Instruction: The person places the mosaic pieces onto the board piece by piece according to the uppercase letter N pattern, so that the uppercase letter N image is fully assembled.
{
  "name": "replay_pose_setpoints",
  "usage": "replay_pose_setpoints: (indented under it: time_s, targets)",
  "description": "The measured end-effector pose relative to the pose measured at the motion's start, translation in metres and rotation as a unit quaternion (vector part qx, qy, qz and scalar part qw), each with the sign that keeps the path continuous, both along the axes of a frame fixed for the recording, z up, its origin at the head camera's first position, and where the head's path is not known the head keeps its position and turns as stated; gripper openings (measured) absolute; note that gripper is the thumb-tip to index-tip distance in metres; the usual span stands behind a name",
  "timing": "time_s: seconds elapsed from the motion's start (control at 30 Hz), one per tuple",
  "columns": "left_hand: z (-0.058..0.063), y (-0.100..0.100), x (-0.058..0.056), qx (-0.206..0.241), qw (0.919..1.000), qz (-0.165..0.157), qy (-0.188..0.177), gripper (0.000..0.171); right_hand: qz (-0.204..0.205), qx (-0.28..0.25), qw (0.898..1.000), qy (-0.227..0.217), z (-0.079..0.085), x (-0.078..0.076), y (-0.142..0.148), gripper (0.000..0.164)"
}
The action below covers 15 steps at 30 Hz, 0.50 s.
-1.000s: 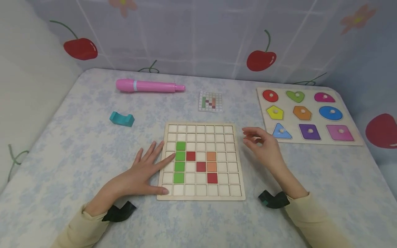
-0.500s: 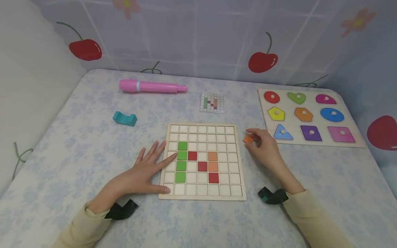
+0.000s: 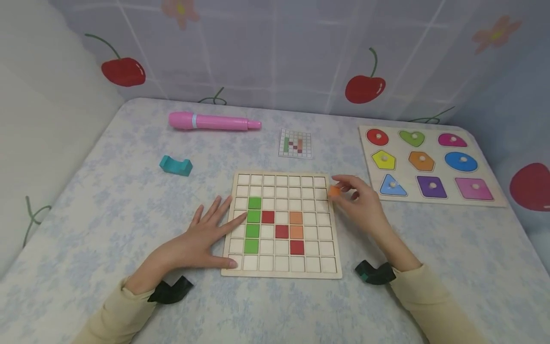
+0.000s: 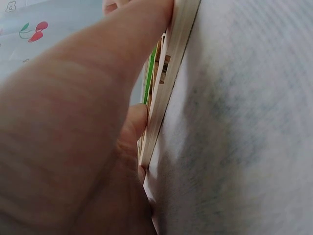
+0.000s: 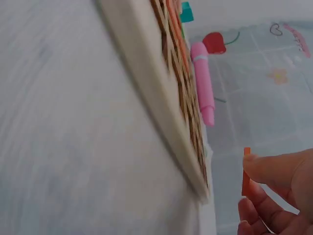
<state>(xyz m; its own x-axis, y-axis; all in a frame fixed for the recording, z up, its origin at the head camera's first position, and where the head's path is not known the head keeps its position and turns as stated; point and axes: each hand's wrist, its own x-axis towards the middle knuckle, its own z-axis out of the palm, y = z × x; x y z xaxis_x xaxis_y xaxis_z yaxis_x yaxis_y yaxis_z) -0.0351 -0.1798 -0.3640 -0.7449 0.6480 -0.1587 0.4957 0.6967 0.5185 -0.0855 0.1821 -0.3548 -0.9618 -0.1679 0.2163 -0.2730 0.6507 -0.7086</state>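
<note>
A wooden grid board (image 3: 281, 273) lies flat in the middle of the table, some of its cells filled with green tiles (image 3: 252, 231), red tiles (image 3: 281, 232) and two orange tiles (image 3: 296, 218). My left hand (image 3: 199, 239) rests spread on the board's left edge, its index fingertip at the green column and the thumb near the lower left corner. Between thumb and fingers my right hand (image 3: 361, 205) pinches a loose orange tile (image 3: 334, 191) at the board's upper right edge. The right wrist view shows this tile edge-on, thin and upright.
Behind the board lies a small printed pattern card (image 3: 295, 143). A pink pen-like stick (image 3: 219, 123) and a teal notched block (image 3: 175, 166) lie at the back left. On the right sits a knobbed shape puzzle (image 3: 429, 162). A curtain (image 3: 275, 57) hangs behind the table.
The orange tile came into view in my right hand, which has moved slightly left to the board's edge. My left hand stays on the board; the head view has shifted a little.
</note>
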Motion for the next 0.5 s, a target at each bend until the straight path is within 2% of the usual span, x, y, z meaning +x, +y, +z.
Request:
replay_pose_setpoints:
  time_s: [0.13,0.23,0.5]
  targets:
    - [-0.001,0.0,0.001,-0.005,1.0,0.003,-0.001,0.093,0.087,-0.007,0.996,-0.024,0.007,-0.002,-0.023,0.04]
    - [-0.001,0.0,0.002,-0.005,1.0,0.003,-0.001,0.093,0.126,0.001,0.991,-0.047,0.006,-0.005,-0.036,0.039]
    - [0.0,0.001,0.001,0.008,1.0,0.0,0.005,0.092,0.149,-0.015,0.984,-0.095,-0.003,-0.009,-0.051,0.037]
